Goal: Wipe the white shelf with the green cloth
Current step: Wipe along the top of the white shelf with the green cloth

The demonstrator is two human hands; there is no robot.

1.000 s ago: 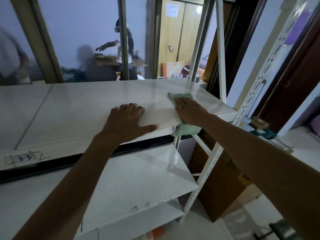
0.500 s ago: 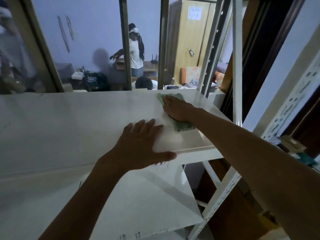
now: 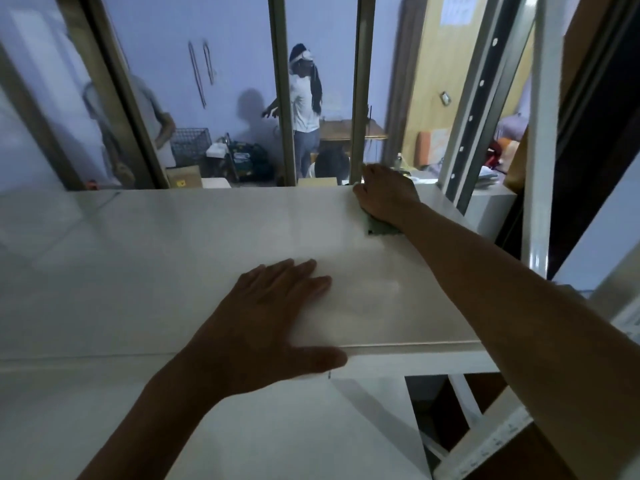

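Note:
The white shelf point(image 3: 145, 271) fills the middle of the view, its top board running left to right. My right hand point(image 3: 386, 195) presses the green cloth point(image 3: 381, 228) flat against the board at its far edge, toward the right end; only a small corner of cloth shows under my wrist. My left hand point(image 3: 270, 320) lies flat on the board near the front edge, fingers spread, thumb over the rim, holding nothing.
Vertical window bars point(image 3: 282, 91) rise just behind the shelf's far edge. White perforated rack posts point(image 3: 536, 133) stand at the right. A lower shelf board point(image 3: 277, 427) sits below. Two people point(image 3: 304, 109) stand in the room beyond the glass.
My right hand has slid the cloth from the front edge across the board to its far edge. My left hand stays planted near the front. The camera has moved closer and higher.

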